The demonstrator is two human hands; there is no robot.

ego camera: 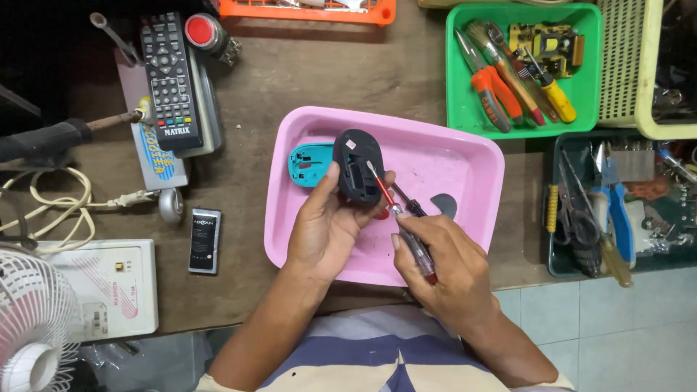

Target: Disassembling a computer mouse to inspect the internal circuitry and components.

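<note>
A brown wooden table [327, 72] carries everything here. On it, in front of the person, sits a pink plastic tray [472, 156], shallow and rectangular. To the right of it a green bin [465, 109] holds screwdrivers, a brush and a small circuit board, and below that a dark tray [555, 265] holds blue-handled pliers and scissors. Left of the pink tray a black remote control [168, 80] lies on a grey box, with a red push button [199, 30] near its top end. Nearer the person on the left are a white box [116, 287], a white fan [29, 319] at the corner, and a small black phone battery [205, 240] lying flat.

The left hand [327, 225] holds a black computer mouse shell [357, 165] above the pink tray, underside facing the camera, thumb on its left edge and fingers closed round its right side. Just left of it, inside the tray, lies a teal mouse part [308, 163]. A small dark grey curved piece [443, 205] rests on the tray floor to the right.

The right hand [443, 268] has its grip closed on a screwdriver [399, 218] with a clear handle and red shaft, held slanting up and left. Its tip touches the inside of the mouse shell.
</note>
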